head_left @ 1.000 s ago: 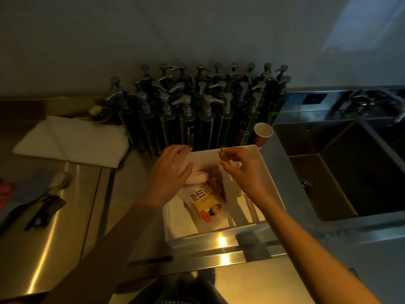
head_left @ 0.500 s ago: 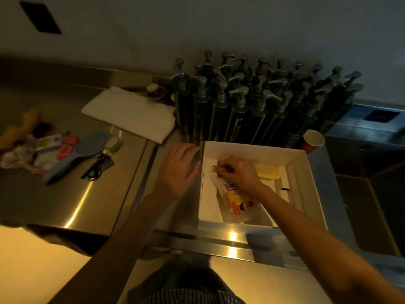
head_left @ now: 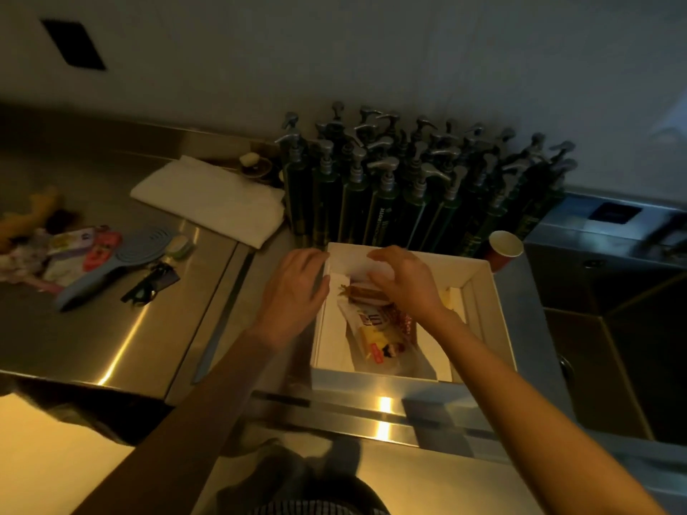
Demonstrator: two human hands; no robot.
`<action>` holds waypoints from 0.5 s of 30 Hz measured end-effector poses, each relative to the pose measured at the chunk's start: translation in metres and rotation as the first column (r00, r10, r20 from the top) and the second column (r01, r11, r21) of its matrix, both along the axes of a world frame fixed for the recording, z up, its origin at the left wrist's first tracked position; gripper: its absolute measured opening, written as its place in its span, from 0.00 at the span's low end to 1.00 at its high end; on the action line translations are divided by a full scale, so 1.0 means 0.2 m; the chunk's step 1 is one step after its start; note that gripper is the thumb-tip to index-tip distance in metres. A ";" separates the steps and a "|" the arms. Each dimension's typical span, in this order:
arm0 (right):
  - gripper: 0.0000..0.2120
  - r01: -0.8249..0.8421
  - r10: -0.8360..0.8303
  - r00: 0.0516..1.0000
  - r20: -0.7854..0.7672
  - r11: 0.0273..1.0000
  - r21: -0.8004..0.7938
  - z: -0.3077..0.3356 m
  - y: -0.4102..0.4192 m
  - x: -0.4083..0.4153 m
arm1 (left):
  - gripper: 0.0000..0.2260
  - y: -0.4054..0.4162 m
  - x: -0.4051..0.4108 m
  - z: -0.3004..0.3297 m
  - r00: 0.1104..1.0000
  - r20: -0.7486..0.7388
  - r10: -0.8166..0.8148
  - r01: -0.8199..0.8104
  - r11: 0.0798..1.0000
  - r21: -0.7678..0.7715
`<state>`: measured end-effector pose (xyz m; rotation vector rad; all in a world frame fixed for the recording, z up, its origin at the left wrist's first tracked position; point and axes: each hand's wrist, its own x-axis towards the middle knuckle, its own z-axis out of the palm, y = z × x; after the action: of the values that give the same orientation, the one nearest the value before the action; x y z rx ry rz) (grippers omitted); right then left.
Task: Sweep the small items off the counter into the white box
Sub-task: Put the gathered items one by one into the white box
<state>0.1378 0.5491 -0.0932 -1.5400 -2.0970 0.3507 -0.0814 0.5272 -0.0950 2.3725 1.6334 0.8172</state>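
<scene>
Head view, dim and yellow-lit. At centre, on the steel counter (head_left: 111,328), white box (head_left: 498,314), open-topped. Inside it, a clear packet (head_left: 375,336) with brown, yellow and red print; large letters on its brown patch look like "m" shapes, too blurred to read for sure. Above the packet, a brown stick-like item (head_left: 366,293).

Left hand (head_left: 293,295) at 9 o'clock of the box, fingers straight and loose, lying against the box's left wall, gripping nothing. Right hand (head_left: 405,284) over the box's far half, fingers relaxed and slightly bent, palm down, holding nothing visible.

At 12 o'clock of the box, a tight cluster of dark green pump bottles (head_left: 409,195); vertical white lettering on one, too blurred to read. At 1 o'clock, a red paper cup (head_left: 503,247), touching the box corner.

At 10 o'clock, a folded white towel (head_left: 212,202). Farther out at 9 o'clock, well apart from the box, small items still on the counter: blue hairbrush (head_left: 119,269), black clip (head_left: 152,286), red packet (head_left: 102,249), other blurred bits. Sink (head_left: 632,347) at 3 o'clock.
</scene>
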 end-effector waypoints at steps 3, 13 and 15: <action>0.15 0.057 -0.045 0.993 -0.106 0.993 0.108 0.10 -0.03 -0.08 | 0.22 0.00 -0.05 0.05 0.999 -0.001 0.054 -0.054 0.998 0.027; 0.14 -0.037 0.074 0.969 -0.235 0.987 0.157 0.11 -0.07 -0.67 | 0.16 -0.10 -0.53 -0.01 0.909 -0.037 0.415 -0.404 0.899 0.167; 0.15 -0.081 0.109 0.958 -0.265 0.990 0.114 0.09 -0.09 -0.84 | 0.16 -0.13 -0.65 -0.07 0.879 -0.057 0.473 -0.460 0.874 0.156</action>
<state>-0.0298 0.5315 -0.0752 -1.2577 -1.9449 0.4541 -0.2105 0.5009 -0.1085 2.1464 2.3145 0.9286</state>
